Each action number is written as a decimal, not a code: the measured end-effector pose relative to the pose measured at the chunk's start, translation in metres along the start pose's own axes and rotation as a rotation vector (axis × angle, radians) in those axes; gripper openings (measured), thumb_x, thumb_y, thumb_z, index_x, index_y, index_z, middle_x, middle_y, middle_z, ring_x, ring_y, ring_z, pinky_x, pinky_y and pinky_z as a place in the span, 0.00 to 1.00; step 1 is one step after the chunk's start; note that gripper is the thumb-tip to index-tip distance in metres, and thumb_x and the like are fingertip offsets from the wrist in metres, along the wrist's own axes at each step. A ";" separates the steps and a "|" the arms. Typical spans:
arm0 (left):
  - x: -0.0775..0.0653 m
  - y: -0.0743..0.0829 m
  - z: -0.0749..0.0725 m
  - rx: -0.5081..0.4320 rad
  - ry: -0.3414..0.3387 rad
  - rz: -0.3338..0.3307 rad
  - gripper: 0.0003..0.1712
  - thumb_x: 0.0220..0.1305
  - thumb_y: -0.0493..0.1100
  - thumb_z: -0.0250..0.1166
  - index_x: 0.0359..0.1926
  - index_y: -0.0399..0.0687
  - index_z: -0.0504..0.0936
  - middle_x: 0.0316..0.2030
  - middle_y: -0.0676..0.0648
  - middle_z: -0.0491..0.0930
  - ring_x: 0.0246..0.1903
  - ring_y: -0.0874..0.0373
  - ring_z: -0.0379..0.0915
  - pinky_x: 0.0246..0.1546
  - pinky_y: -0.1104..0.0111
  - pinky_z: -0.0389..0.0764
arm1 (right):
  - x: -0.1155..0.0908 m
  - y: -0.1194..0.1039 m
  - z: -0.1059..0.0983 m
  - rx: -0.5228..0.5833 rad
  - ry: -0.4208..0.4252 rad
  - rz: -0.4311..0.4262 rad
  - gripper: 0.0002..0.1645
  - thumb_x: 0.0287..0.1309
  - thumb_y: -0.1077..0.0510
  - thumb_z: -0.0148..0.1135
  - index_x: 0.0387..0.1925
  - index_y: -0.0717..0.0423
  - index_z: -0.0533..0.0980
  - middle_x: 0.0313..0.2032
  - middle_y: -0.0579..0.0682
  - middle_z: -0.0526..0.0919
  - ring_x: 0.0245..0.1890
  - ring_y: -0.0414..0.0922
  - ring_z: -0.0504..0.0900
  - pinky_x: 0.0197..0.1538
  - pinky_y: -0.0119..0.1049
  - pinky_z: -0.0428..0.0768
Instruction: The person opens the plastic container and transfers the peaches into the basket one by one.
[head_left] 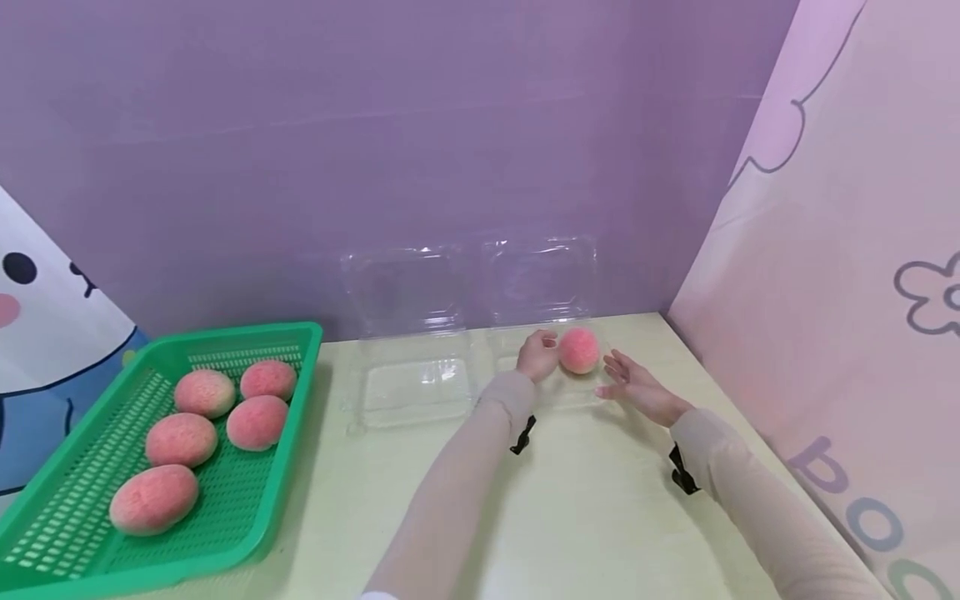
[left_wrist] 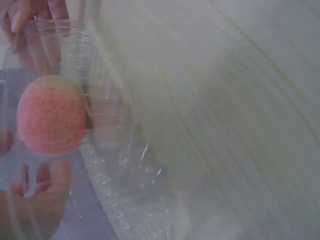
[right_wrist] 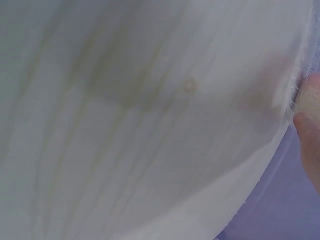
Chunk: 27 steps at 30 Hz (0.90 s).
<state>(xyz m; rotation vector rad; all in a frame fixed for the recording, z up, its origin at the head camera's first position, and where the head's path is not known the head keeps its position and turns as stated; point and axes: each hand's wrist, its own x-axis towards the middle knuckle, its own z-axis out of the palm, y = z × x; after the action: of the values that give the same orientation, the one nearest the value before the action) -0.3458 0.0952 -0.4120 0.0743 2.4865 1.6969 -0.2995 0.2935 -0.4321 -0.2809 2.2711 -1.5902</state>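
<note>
A pink, fuzzy peach sits in the base of the right-hand clear plastic clamshell box, whose lid stands up against the back wall. Just left of the peach is my left hand, its fingers loosely bent. My right hand is on the other side, fingers spread and thumb apart. In the left wrist view, gaps show between the peach and both hands, seen partly through clear plastic. Only part of the right hand shows at the edge of the right wrist view.
A second clear clamshell box lies open to the left, its lid also upright. At the far left, a green basket holds several peaches. A purple wall bounds the pale table behind, a pink printed panel the right.
</note>
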 end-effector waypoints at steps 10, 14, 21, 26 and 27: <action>0.010 -0.001 0.016 0.067 0.056 -0.017 0.36 0.52 0.39 0.64 0.64 0.42 0.64 0.60 0.40 0.68 0.59 0.46 0.65 0.60 0.58 0.67 | 0.002 0.003 -0.001 0.008 0.000 0.002 0.58 0.57 0.56 0.60 0.69 0.59 0.28 0.71 0.58 0.36 0.70 0.57 0.38 0.68 0.56 0.43; 0.014 -0.005 0.023 0.052 0.041 -0.036 0.40 0.48 0.38 0.67 0.63 0.44 0.64 0.59 0.42 0.69 0.57 0.47 0.67 0.59 0.59 0.69 | -0.001 0.005 0.001 0.011 -0.004 0.006 0.57 0.58 0.57 0.58 0.69 0.60 0.27 0.71 0.59 0.35 0.70 0.57 0.38 0.68 0.56 0.43; 0.019 -0.008 0.032 -0.012 0.023 -0.064 0.43 0.42 0.38 0.72 0.62 0.46 0.65 0.57 0.42 0.72 0.54 0.49 0.70 0.57 0.60 0.70 | -0.001 0.003 0.003 0.007 0.003 -0.018 0.56 0.58 0.58 0.58 0.69 0.61 0.28 0.71 0.59 0.36 0.70 0.58 0.38 0.68 0.56 0.43; 0.020 -0.007 0.037 -0.006 0.025 -0.110 0.47 0.39 0.40 0.74 0.63 0.51 0.64 0.57 0.42 0.67 0.53 0.48 0.69 0.56 0.57 0.70 | -0.001 0.001 0.003 0.008 0.007 -0.009 0.56 0.58 0.58 0.58 0.69 0.60 0.28 0.71 0.59 0.37 0.70 0.58 0.39 0.68 0.56 0.44; 0.020 -0.007 0.038 0.001 0.022 -0.121 0.48 0.38 0.41 0.74 0.64 0.52 0.63 0.57 0.42 0.67 0.53 0.48 0.69 0.56 0.57 0.70 | -0.002 0.001 0.003 0.011 0.005 -0.008 0.56 0.58 0.58 0.58 0.69 0.61 0.28 0.71 0.59 0.37 0.70 0.58 0.39 0.68 0.56 0.43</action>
<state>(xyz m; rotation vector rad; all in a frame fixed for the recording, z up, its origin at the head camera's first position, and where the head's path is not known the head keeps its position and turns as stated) -0.3600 0.1297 -0.4339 -0.0927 2.4529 1.6570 -0.2968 0.2914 -0.4337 -0.2841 2.2670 -1.6080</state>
